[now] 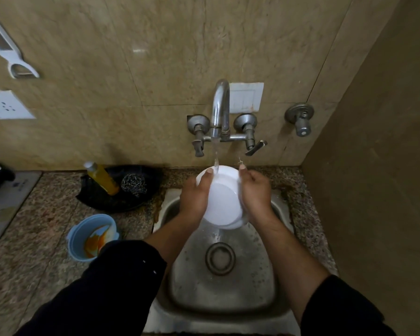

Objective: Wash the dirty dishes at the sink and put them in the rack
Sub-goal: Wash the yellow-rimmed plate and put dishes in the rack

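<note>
Under the curved chrome tap [220,110], left grip [194,197] and right grip [256,192] are clasping a smooth, round white bowl [222,202].

Pictured on my remote feed: a person in a dark, near-black long-sleeved top. The left sleeve [102,294] carries two small white specks near its cuff; the right sleeve [344,309] looks plain. Both cuffs end well short of the wrist, and I see bare, lightly haired forearms beyond them. The left grip [194,197] and right grip [255,192] are bare, nails trimmed short.
</note>
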